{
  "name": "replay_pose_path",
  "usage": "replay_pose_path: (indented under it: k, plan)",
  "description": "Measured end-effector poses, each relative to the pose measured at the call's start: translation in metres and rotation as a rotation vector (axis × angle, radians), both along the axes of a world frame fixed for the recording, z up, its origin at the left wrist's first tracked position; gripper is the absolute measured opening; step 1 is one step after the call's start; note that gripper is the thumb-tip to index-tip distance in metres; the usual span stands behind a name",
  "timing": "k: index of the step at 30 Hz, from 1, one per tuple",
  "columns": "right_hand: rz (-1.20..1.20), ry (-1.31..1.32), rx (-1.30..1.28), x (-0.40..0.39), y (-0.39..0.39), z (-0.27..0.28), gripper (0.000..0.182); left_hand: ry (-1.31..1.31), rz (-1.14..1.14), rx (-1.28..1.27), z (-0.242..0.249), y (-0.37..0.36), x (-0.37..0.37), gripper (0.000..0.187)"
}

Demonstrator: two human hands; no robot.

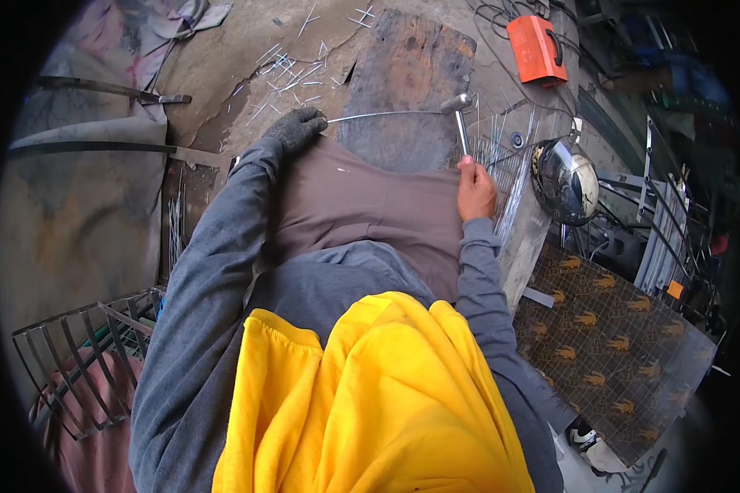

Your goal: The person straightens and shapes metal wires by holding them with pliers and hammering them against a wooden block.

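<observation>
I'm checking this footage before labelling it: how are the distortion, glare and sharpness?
Head view: wide, rounded image with blacked-out corners; bright glare on the helmet; upper-right background dim and soft in detail; the hammer, right hand and gloved left hand readable; the thin metal rod distinct against the board.

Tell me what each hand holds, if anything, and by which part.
Left hand: a thin metal rod, by one end, as far as shows. Right hand: a hammer, by the lower end of its handle.
</observation>
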State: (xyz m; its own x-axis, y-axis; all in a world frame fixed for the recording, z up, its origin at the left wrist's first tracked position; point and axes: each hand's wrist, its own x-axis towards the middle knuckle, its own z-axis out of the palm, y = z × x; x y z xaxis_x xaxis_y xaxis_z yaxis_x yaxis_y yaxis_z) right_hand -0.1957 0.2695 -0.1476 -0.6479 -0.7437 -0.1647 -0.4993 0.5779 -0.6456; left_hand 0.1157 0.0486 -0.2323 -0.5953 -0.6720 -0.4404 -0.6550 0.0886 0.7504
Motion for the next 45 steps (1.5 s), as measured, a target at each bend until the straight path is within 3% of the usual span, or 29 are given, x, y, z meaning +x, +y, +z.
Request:
replay_pose_path:
  k: [6,10,12,15,19,22,24,30,40,45]
  plan:
    - [-0.055,0.010,-0.270,0.009,-0.009,0.004,0.052,0.043,0.045,-0.056,-0.011,0.006,0.004,0.037]
    - [-0.006,0.066,-0.216,-0.005,-0.012,-0.018,0.052,0.041,0.047,-0.063,-0.011,0.006,0.003,0.035]
    - [0.092,0.070,0.101,-0.017,-0.017,-0.028,0.052,-0.003,0.009,-0.087,-0.008,0.006,0.001,0.034]
    - [0.006,-0.018,-0.037,-0.005,-0.028,0.008,0.053,0.037,0.036,-0.111,-0.012,0.009,0.002,0.034]
    - [-0.028,-0.022,-0.116,0.001,-0.021,0.003,0.054,0.029,0.054,-0.092,-0.007,0.009,0.003,0.036]
    - [0.048,0.055,-0.026,-0.007,-0.015,-0.019,0.055,0.086,0.031,-0.036,-0.003,0.006,0.006,0.036]
    - [0.117,0.025,0.163,-0.011,-0.017,-0.026,0.057,0.058,-0.033,0.014,-0.004,0.007,0.007,0.036]
    - [0.121,0.017,0.146,-0.013,-0.019,-0.046,0.059,0.029,0.035,-0.030,-0.008,0.009,0.003,0.036]
    - [0.072,0.009,0.167,-0.005,-0.021,-0.032,0.059,0.032,0.135,-0.083,-0.004,0.013,-0.003,0.035]
    - [0.004,-0.013,-0.099,0.014,-0.017,0.007,0.051,0.023,0.149,-0.041,0.000,0.014,-0.003,0.033]
